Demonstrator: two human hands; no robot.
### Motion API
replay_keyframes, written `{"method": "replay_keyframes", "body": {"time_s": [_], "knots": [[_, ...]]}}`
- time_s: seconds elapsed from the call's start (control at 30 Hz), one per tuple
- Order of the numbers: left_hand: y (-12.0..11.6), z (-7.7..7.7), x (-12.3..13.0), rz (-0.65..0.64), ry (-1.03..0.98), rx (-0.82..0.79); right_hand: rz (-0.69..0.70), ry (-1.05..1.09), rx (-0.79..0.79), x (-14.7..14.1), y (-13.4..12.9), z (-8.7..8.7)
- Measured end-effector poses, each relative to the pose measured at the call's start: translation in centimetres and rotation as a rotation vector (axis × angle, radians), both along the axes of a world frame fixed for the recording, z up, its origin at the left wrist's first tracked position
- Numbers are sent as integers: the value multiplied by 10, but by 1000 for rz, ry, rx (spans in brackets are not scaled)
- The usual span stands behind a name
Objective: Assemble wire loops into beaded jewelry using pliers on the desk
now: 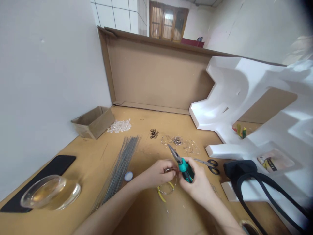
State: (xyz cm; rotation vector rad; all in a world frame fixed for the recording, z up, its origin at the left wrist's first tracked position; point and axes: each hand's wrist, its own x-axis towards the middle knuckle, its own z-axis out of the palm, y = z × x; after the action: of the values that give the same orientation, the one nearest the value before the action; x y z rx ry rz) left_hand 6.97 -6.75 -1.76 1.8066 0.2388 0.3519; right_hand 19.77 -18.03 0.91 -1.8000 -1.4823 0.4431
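Note:
My right hand is closed around the teal and black handles of a pair of long-nose pliers, whose metal jaws point up and away to the left. Close beside it, my left hand pinches a thin wire piece between thumb and fingers; its exact shape is partly hidden. On the table just below both hands lie a yellow curved piece and a loop of thin wire. Beyond the pliers' tip is a small heap of bent wire bits, with dark rings to its left.
Left of my arm lie a bundle of straight grey wires, a white round cap, a clear bowl and a black phone-like slab. Clear beads sit by a cardboard box. Scissors and white foam are right.

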Motion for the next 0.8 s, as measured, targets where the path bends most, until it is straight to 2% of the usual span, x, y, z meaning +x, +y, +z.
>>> {"method": "replay_keyframes", "body": {"time_s": [0.1, 0.23, 0.4, 0.57, 0.8], "knots": [[0, -2, 0, 4, 13, 87, 34, 148, 2, 7, 3, 5], [-1, 0, 0, 18, 37, 83, 54, 212, 19, 14, 2, 7], [-2, 2, 2, 60, 85, -34, 117, 144, -10, 16, -6, 2], [-5, 7, 4, 30, 70, -132, 82, 3, -53, 11, -8, -2], [-6, 7, 4, 34, 68, -40, 75, -27, -24, 12, -3, 0]]}}
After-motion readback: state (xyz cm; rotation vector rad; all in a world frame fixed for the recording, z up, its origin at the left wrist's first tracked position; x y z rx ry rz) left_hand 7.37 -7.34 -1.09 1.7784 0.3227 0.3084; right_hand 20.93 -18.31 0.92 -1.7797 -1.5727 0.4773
